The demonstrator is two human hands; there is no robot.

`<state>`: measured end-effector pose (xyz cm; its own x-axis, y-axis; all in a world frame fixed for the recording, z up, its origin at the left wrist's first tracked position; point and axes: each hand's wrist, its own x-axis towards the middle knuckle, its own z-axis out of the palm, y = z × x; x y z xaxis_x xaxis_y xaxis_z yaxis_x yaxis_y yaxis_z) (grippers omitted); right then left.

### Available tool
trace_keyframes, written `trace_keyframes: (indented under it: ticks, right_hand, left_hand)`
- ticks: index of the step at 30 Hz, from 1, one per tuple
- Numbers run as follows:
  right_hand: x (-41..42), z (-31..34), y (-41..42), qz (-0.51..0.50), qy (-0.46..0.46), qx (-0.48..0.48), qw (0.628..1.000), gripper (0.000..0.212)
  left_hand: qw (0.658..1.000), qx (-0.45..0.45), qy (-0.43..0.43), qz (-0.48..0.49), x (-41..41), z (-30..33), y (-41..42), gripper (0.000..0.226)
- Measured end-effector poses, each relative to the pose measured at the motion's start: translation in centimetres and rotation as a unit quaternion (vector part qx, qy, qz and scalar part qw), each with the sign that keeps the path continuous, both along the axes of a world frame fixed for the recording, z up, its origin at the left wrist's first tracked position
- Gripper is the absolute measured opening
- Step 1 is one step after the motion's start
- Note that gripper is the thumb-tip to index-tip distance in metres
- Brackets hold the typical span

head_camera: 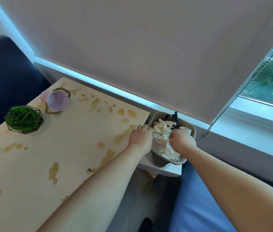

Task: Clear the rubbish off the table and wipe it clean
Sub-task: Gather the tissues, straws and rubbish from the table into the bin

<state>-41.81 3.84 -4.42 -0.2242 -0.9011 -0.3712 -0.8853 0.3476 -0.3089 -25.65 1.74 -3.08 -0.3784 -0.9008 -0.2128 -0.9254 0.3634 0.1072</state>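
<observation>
The left hand (140,137) grips the tray's (193,131) near edge. The right hand (181,140) pinches sth in the paper rubbish (162,131), right under its fingers. If the tray tips, rubbish & black forks (174,118) fall out. Sticky spills (97,103) sit left of the hands, w/ a tipped pink cup (58,100).

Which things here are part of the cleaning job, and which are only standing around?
Job: tray of crumpled napkins, gripped by left hand and right hand; brown spills; tipped pink cup; table.
Not the job: grass ornament, window blind.
</observation>
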Motion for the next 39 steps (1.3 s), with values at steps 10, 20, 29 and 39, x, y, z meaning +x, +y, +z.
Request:
trace_keyframes:
  ticks: [10,20,29,39]
  right_hand:
    - [9.0,6.8,0.8,0.142,0.003,-0.067,0.988,0.033]
    - [26.7,9.2,5.4,0.325,-0.019,-0.024,0.945,0.054]
    - [41.8,8.7,13.4,0.476,-0.013,-0.025,0.879,0.06]
    - [54.7,8.0,20.2,0.599,-0.072,-0.007,0.797,0.052]
  left_hand:
    - [0.988,0.057,0.092,0.109,11.8,7.3,2.7,0.04]
    - [0.954,0.071,0.058,0.287,28.9,10.1,13.1,0.059]
    - [0.908,0.028,0.085,0.41,41.6,10.3,25.6,0.057]
    - [0.807,0.032,0.086,0.583,50.7,9.0,36.8,0.045]
